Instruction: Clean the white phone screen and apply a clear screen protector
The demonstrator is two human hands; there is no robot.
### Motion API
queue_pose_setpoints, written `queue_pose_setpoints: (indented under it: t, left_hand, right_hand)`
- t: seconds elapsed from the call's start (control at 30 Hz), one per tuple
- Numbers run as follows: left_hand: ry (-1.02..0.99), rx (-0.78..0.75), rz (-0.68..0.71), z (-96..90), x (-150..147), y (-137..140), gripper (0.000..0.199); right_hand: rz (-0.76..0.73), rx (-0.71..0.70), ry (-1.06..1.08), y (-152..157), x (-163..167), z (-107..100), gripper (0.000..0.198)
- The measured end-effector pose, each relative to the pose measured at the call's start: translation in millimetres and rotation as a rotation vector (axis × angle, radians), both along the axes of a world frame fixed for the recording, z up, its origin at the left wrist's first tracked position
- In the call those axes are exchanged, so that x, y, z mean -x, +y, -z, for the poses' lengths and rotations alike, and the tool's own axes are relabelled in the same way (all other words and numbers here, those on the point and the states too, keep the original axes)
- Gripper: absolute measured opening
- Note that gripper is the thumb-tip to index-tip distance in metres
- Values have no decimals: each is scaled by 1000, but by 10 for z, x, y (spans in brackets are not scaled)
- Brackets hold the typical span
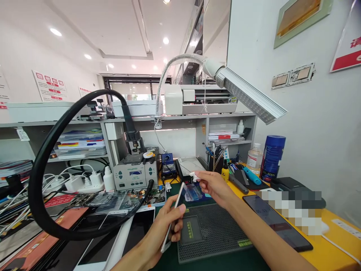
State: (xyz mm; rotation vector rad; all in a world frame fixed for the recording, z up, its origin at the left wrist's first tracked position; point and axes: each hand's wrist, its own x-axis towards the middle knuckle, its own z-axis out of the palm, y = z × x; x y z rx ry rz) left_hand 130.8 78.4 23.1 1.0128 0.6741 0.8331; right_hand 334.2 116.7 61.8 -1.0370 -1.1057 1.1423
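My left hand [162, 226] is closed around a slim phone [181, 192], seen nearly edge-on and tilted upright, with the thumb across its edge. Its screen face cannot be made out. Just beyond the phone's top end, my right hand [213, 183] pinches a small crumpled white tissue [194, 175] between thumb and fingertips. The tissue looks apart from the phone. Beneath both hands lies a dark grey perforated work mat [217, 226], partly covered by my right forearm. Small clear plastic packets [193, 192] lie behind the phone.
A black hose [35, 188] loops at the left from a grey soldering station [135, 175]. Tablets [141, 226] and circuit boards crowd that side. To the right are a large dark phone [278, 222], a yellow bottle [225, 172] and a blue roll [272, 158]. A lamp [251, 92] hangs overhead.
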Motion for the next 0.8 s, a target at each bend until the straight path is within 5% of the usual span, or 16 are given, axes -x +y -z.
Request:
queue_pose_setpoints:
  t: [0.17,0.37,0.57,0.7,0.8]
  left_hand:
    - [162,-360,-61,11,62,16,56]
    - [271,-673,-76,47,108,-73,63]
    - [214,-717,-153,142,121,-91,62]
    - [180,-667,-217,164,136,-105,59]
    - [83,-545,-141,83,119,-116,47]
  right_hand:
    - [-187,-86,73,-222,43,-84,31]
    - [-316,-381,-197,-564,314,-136,24]
    - [-295,-427,-309,-640,366,-140,19]
    - [-243,-280,-273,-522,287,-118,27]
    - [-122,-136,-232,-387,243,-47,29]
